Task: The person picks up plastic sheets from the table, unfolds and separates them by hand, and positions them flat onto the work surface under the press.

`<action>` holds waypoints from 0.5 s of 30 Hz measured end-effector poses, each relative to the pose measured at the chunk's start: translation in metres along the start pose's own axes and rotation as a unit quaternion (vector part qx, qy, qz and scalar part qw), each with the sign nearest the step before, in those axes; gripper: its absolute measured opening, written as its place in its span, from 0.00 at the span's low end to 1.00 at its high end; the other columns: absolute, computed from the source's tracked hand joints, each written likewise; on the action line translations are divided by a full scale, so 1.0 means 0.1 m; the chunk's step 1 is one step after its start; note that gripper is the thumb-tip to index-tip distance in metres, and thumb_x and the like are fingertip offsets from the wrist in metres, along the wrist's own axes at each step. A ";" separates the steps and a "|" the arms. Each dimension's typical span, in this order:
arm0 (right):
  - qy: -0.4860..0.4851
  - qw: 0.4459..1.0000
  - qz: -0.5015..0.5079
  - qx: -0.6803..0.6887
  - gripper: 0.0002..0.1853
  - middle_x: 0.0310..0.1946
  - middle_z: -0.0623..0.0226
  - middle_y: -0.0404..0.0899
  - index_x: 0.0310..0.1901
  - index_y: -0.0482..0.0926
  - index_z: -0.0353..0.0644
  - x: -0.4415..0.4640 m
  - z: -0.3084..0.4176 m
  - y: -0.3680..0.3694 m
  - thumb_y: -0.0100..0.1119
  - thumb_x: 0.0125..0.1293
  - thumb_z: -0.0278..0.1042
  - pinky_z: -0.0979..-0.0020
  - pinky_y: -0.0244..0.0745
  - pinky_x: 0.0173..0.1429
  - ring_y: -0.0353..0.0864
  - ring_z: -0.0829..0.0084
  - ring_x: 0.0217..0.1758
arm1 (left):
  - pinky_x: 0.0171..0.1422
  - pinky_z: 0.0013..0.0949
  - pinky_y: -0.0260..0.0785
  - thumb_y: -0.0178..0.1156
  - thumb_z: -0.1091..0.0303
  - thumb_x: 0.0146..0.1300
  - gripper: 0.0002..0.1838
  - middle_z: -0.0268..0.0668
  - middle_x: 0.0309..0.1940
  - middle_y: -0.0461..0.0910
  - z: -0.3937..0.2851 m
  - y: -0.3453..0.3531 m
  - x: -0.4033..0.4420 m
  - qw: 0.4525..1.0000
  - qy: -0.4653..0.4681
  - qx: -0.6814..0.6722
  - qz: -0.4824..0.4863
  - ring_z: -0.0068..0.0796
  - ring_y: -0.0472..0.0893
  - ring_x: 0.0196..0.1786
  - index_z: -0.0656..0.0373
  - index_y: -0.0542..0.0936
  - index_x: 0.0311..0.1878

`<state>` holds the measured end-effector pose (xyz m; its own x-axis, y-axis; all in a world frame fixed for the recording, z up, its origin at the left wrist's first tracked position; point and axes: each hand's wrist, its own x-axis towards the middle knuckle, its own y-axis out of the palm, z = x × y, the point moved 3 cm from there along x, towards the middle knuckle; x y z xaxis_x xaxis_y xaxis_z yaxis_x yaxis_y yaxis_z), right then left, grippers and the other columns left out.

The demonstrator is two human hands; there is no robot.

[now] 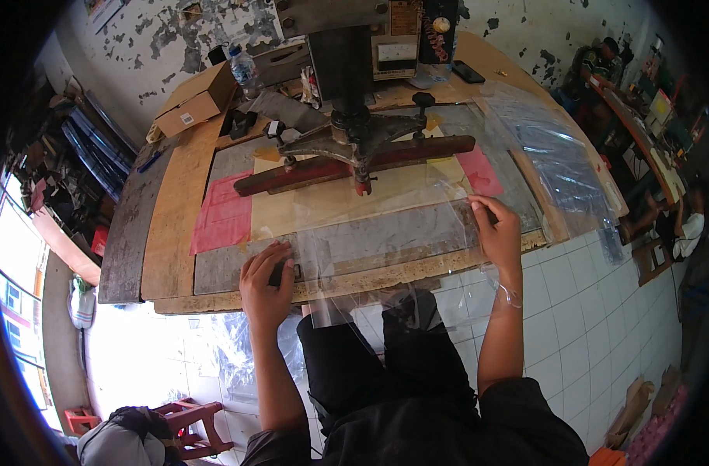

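A clear plastic sheet spans the space between my hands, lying partly over the press bed and hanging past its front edge. My right hand pinches its right side between thumb and index finger. At the front edge of the bed, my left hand is beside the sheet's left edge. Its fingers are curled, with the thumb apart from them; no grip on the sheet shows. Above the bed is the press's long metal bar, over a yellowish sheet with pink pieces at its ends.
A stack of clear plastic lies on the right side of the table. Behind the bed are a cardboard box, a water bottle and a phone. A red stool stands at lower left. Other people sit at far right.
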<state>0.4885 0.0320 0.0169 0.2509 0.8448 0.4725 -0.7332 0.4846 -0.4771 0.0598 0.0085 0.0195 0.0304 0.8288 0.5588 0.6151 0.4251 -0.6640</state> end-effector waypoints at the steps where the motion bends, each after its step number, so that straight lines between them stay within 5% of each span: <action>1: 0.000 1.000 0.001 0.001 0.13 0.46 0.53 0.92 0.52 0.90 0.36 0.00 0.00 0.00 0.66 0.78 0.36 0.64 0.81 0.57 0.92 0.57 0.51 | 0.73 0.44 0.71 0.69 0.71 0.68 0.07 0.35 0.55 0.92 0.00 0.00 0.00 1.000 0.000 0.000 0.000 0.38 0.87 0.66 0.57 0.90 0.47; 15: -0.008 1.000 0.000 -0.008 0.13 0.45 0.53 0.92 0.52 0.90 0.36 0.00 0.00 0.01 0.65 0.79 0.37 0.64 0.81 0.56 0.92 0.58 0.50 | 0.73 0.45 0.70 0.68 0.70 0.69 0.07 0.36 0.54 0.91 0.00 -0.01 0.00 1.000 0.006 -0.003 0.004 0.38 0.86 0.66 0.58 0.89 0.47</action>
<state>0.4876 0.0324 0.0169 0.2407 0.8409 0.4848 -0.7226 0.4887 -0.4889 0.0589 0.0082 0.0207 0.0442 0.8278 0.5593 0.6195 0.4165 -0.6654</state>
